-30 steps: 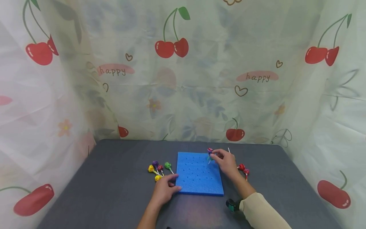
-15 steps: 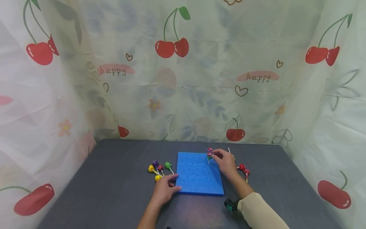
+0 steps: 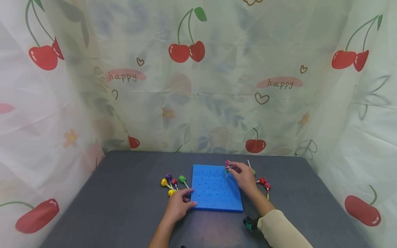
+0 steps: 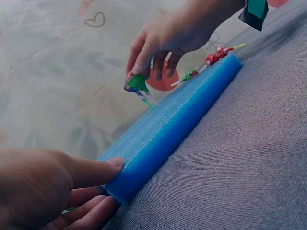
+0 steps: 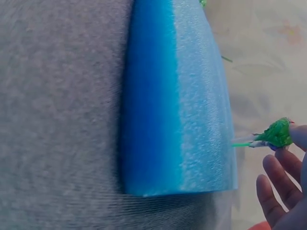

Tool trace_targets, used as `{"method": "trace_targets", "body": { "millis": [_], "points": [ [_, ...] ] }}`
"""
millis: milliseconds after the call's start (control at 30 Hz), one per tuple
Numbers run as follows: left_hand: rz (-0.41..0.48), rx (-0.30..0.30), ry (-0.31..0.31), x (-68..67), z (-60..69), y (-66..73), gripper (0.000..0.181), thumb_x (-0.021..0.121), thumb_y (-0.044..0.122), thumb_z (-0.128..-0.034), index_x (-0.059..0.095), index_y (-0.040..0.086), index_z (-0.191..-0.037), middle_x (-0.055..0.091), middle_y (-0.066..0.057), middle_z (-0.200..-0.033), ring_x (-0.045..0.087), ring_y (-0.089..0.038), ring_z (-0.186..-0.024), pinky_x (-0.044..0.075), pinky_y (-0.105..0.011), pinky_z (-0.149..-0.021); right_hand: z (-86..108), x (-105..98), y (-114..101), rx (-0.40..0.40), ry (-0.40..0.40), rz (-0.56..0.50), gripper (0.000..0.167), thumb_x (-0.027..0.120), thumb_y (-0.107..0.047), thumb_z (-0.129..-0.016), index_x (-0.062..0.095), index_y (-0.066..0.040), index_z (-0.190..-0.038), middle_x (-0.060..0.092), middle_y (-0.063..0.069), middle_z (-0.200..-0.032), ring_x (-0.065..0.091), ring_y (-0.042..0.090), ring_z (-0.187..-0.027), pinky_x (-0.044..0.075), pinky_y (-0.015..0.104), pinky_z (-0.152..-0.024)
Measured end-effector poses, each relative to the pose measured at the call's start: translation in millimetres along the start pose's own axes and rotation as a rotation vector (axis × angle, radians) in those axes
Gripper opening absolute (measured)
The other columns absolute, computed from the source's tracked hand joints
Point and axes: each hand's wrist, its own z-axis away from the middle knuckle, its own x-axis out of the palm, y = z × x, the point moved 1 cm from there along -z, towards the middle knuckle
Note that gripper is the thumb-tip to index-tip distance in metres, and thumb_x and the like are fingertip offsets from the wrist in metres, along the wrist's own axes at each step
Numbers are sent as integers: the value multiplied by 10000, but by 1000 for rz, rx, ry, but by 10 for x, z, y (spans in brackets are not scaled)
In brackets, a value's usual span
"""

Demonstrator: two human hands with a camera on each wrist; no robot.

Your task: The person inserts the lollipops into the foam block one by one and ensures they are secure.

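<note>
A blue foam board [image 3: 214, 193] with rows of small holes lies flat on the table. At its left edge, my left hand [image 3: 178, 205] holds it, thumb on top and the other fingers low against the side [image 4: 53, 191]. Over the far right corner, my right hand [image 3: 245, 175] pinches a green lollipop [image 5: 278, 133] by its head, stick downward. Right behind it a purple-and-red lollipop [image 3: 227, 162] stands on the board by its green stick. Whether the pinched lollipop's stick is in a hole cannot be told.
Left of the board lie several lollipops, among them a yellow one [image 3: 164, 182] and a green one [image 3: 182, 178]. Red lollipops [image 3: 262, 181] lie to the right, with another green one [image 4: 191, 74] partly behind my right hand. A printed curtain [image 3: 198, 103] surrounds the dark table [image 3: 133, 206].
The lollipop in my right hand has shifted slightly, and its red-and-white top now shows below the purple one. My right wrist has moved a little left. My left hand stays put.
</note>
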Motion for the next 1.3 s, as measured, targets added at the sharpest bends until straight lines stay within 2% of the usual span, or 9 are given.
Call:
{"method": "trace_targets", "body": {
  "millis": [367, 800, 1133, 1300],
  "points": [
    [-4, -12, 1, 6, -2, -3, 480, 796, 214, -819, 646, 183, -1274, 609, -73, -1186, 570, -200, -900, 532, -348, -720, 44, -39, 24, -11, 23, 2, 197, 723, -146, -895, 732, -126, -1090, 685, 53, -954, 634, 215, -866, 534, 393, -739],
    [-11, 2, 12, 14, -10, 3, 472, 796, 192, -819, 649, 172, -1267, 620, -73, -1173, 576, -195, -893, 532, -347, -714, 41, -123, 25, -32, 18, -11, 265, 731, -122, -885, 701, -98, -1147, 683, 78, -1011, 638, 230, -916, 547, 401, -758],
    [-39, 10, 21, 38, -12, 38, 460, 786, 163, -830, 647, 136, -1268, 639, -87, -1169, 574, -186, -861, 525, -368, -729, 98, -274, 112, -34, 81, -16, 268, 731, -128, -886, 692, -91, -1149, 681, 74, -1015, 623, 226, -926, 521, 359, -753],
    [-23, 2, 19, 35, -2, 41, 465, 777, 160, -839, 636, 124, -1280, 635, -93, -1153, 552, -183, -801, 500, -333, -678, 125, -321, 206, -37, 106, 5, 282, 746, -115, -870, 696, -75, -1144, 683, 114, -1066, 608, 272, -992, 515, 438, -810]
  ]
}}
